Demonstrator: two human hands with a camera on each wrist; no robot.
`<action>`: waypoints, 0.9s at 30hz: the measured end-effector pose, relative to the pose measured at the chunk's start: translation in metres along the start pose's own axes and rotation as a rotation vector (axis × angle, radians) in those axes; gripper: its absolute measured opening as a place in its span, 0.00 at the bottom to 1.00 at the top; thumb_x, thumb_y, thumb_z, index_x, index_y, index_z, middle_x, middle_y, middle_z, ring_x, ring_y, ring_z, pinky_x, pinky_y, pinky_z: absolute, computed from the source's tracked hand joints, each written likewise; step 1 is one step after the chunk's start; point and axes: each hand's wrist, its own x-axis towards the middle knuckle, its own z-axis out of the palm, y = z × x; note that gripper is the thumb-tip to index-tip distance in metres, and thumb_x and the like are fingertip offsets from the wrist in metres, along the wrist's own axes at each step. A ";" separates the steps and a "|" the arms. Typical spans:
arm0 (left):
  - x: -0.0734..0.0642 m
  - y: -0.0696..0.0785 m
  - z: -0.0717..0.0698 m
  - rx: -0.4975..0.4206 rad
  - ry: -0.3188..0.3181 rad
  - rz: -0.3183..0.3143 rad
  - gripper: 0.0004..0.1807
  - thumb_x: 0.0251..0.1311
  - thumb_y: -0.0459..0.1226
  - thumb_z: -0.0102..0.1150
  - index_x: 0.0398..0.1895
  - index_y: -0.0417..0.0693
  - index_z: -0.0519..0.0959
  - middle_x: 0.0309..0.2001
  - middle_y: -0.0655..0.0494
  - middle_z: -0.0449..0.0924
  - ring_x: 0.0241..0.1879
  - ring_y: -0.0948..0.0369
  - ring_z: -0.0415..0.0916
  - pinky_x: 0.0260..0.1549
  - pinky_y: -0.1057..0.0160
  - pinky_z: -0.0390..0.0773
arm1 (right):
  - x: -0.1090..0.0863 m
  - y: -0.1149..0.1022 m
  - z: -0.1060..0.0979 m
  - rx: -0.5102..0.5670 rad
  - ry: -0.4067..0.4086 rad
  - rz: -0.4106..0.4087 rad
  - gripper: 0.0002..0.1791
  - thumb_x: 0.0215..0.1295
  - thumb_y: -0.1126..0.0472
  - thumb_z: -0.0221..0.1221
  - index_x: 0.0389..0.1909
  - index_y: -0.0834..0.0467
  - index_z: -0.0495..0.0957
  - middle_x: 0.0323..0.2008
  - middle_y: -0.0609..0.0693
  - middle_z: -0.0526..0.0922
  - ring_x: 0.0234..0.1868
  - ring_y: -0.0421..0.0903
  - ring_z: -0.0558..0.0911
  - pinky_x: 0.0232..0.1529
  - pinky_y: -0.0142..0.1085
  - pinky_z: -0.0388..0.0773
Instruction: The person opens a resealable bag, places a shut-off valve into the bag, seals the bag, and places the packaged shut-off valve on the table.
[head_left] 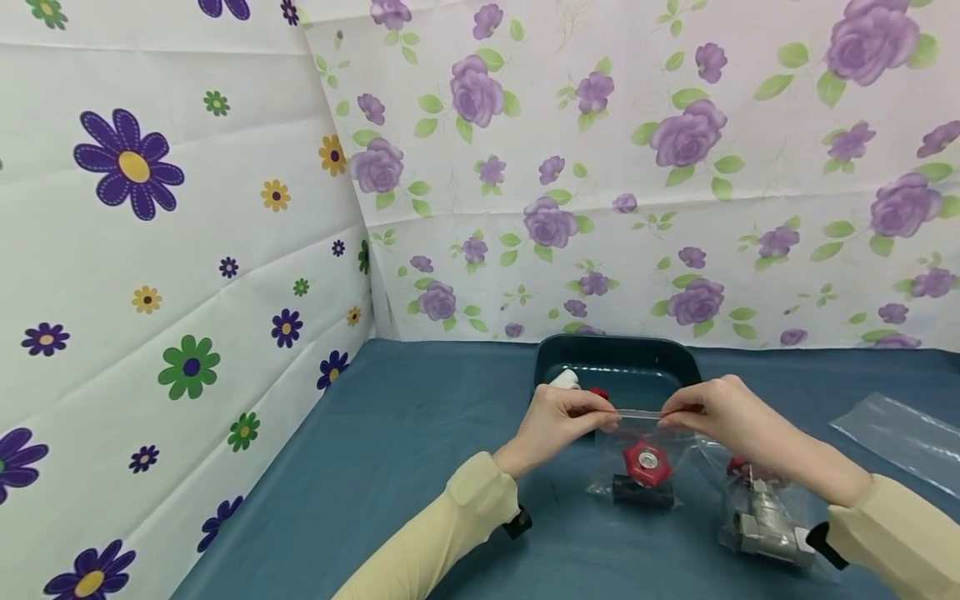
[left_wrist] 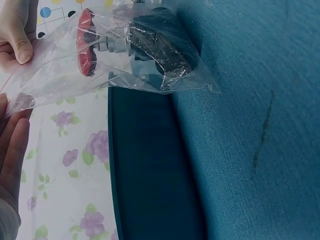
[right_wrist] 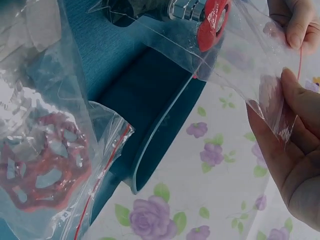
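A clear zip bag [right_wrist: 240, 65] is held up by its top edge between my two hands. Thumb and fingers of my left hand [head_left: 566, 414] pinch one end of the seal, and my right hand [head_left: 723, 410] pinches the other. Inside the bag is a valve with a red handwheel [head_left: 647, 463], a silvery stem [left_wrist: 112, 44] and a dark body [head_left: 642, 492]. Its lower end hangs at or just above the blue cloth; I cannot tell whether it touches.
A dark teal tray [head_left: 618, 346] stands behind the hands, with a white fitting [head_left: 566, 380] and something red [head_left: 598, 392] in it. Under my right forearm lies a bagged metal valve [head_left: 772, 533] with a red handwheel [right_wrist: 45, 165]. Another clear bag [head_left: 903, 437] lies flat at right.
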 end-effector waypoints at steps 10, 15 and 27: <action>0.000 0.002 0.000 -0.018 -0.006 0.001 0.06 0.56 0.22 0.55 0.34 0.26 0.79 0.30 0.38 0.80 0.30 0.55 0.79 0.33 0.64 0.77 | -0.002 0.000 0.003 -0.038 0.032 -0.036 0.06 0.51 0.72 0.63 0.30 0.60 0.83 0.26 0.45 0.82 0.25 0.35 0.79 0.24 0.27 0.75; 0.000 0.002 0.001 -0.015 -0.011 0.011 0.06 0.56 0.23 0.55 0.35 0.26 0.79 0.30 0.39 0.80 0.30 0.55 0.79 0.32 0.64 0.77 | -0.004 0.006 0.002 -0.005 0.024 -0.026 0.05 0.53 0.68 0.62 0.32 0.58 0.82 0.27 0.44 0.81 0.26 0.34 0.79 0.25 0.28 0.75; 0.001 0.001 0.002 -0.005 -0.005 0.017 0.05 0.55 0.23 0.55 0.34 0.27 0.79 0.30 0.39 0.80 0.30 0.55 0.79 0.31 0.64 0.77 | -0.012 0.010 -0.001 -0.053 0.056 -0.004 0.05 0.52 0.70 0.63 0.30 0.59 0.82 0.25 0.45 0.81 0.23 0.34 0.78 0.21 0.28 0.74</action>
